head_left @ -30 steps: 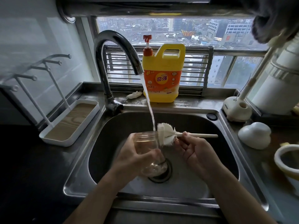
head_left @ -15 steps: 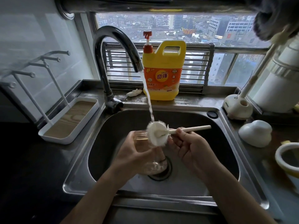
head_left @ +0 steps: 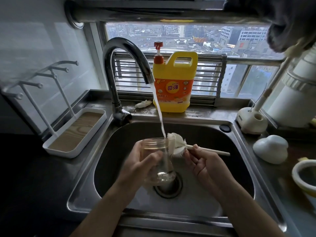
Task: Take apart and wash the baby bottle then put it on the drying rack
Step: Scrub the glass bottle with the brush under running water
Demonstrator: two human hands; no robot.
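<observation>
Washing stage, mid-task. Left hand (head_left: pixel 140 165) is wrapped round the body of the clear baby bottle (head_left: pixel 154 145), fingers and thumb curled on the glass, holding it over the drain of the sink (head_left: pixel 222 134) with the mouth tipped up and back. Right hand (head_left: pixel 207 165) pinches the handle of the bottle brush (head_left: pixel 176 142) close behind the bristles, fingers curled. The brush head sits against the right side of the bottle's rim, not plainly inside. Faucet (head_left: pixel 119 65) is running; the water stream (head_left: pixel 159 110) lands where brush head and rim meet, and some water is pooled in the bottle. Done, judging from this: the bottle is apart, with no collar or nipple on the mouth, and the wash has begun. Left: scrub the inside, rinse, wash the other parts, then set everything on the drying rack (head_left: pixel 59 151) left of the sink, well apart from the bottle and not yet used for it. A white domed piece (head_left: pixel 270 149) on the right counter may be the cap; cannot tell. Yellow detergent jug (head_left: pixel 174 93) stands behind the sink.
</observation>
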